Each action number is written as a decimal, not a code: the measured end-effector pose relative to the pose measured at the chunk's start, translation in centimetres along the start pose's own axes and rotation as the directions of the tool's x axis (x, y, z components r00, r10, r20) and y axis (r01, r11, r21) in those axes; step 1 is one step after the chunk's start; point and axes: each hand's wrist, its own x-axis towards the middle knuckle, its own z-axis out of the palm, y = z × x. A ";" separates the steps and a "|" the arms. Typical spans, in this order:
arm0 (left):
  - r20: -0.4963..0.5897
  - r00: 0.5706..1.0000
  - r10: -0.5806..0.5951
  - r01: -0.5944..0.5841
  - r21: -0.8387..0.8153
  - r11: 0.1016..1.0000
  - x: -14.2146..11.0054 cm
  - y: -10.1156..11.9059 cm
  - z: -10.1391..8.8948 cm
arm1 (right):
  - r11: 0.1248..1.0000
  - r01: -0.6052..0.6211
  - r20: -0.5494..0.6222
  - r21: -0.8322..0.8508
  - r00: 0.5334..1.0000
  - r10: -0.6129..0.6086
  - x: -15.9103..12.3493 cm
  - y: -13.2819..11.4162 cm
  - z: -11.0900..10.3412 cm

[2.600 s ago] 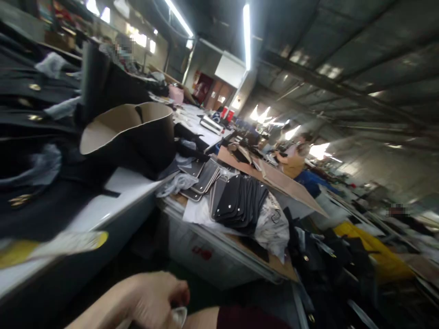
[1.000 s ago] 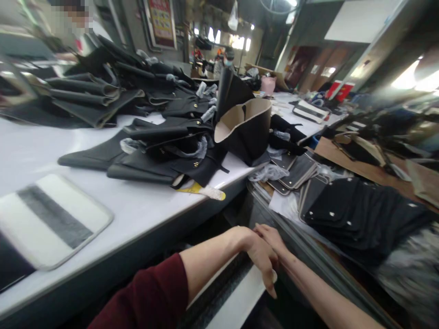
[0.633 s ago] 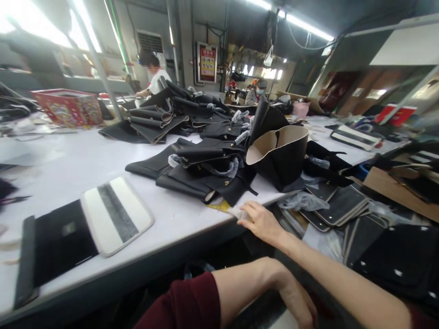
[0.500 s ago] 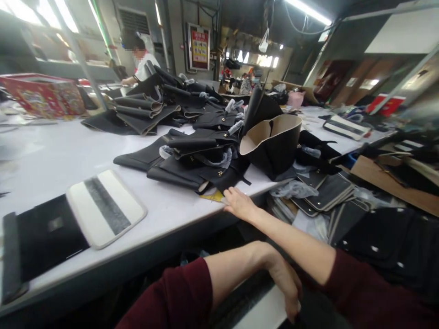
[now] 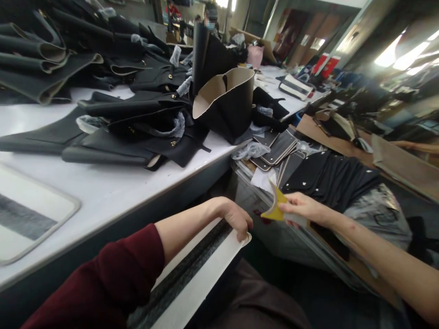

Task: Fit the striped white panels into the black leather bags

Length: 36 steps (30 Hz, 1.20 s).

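My left hand (image 5: 236,218) is closed on the rounded end of a white panel with a dark grey middle stripe (image 5: 200,274), which lies across my lap below the table edge. My right hand (image 5: 303,208) pinches a small yellow and white strip (image 5: 277,206) in the air to the right of the white table (image 5: 113,183). The two hands are about a hand's width apart. A heap of black leather bag pieces (image 5: 137,132) lies on the table beyond them.
An open black bag shell with a beige lining (image 5: 224,100) stands at the table's corner. Another striped white panel (image 5: 27,210) lies at the left. Stacked black panels (image 5: 322,178) and cardboard sheets (image 5: 394,164) fill the lower surface at right. People work far back.
My right hand reached to the table edge, took the yellow strip from beside the black pieces and drew it back. My left hand stayed on the striped panel in my lap. My head turned right.
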 end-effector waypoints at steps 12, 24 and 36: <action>0.021 0.996 -0.083 0.083 -0.019 0.996 0.0 0.3 -0.7 | 0.965 -0.209 0.303 0.158 0.941 0.154 -0.3 2.2 8.4; 0.034 0.998 -0.051 0.052 -0.022 0.998 0.0 -0.1 -0.6 | 0.928 -0.270 0.282 0.255 0.939 0.196 -0.8 0.9 9.8; 0.005 0.999 -0.043 0.043 -0.003 0.999 -0.3 -0.4 -0.7 | 0.892 -0.273 0.230 0.360 0.953 0.198 -0.7 1.3 12.0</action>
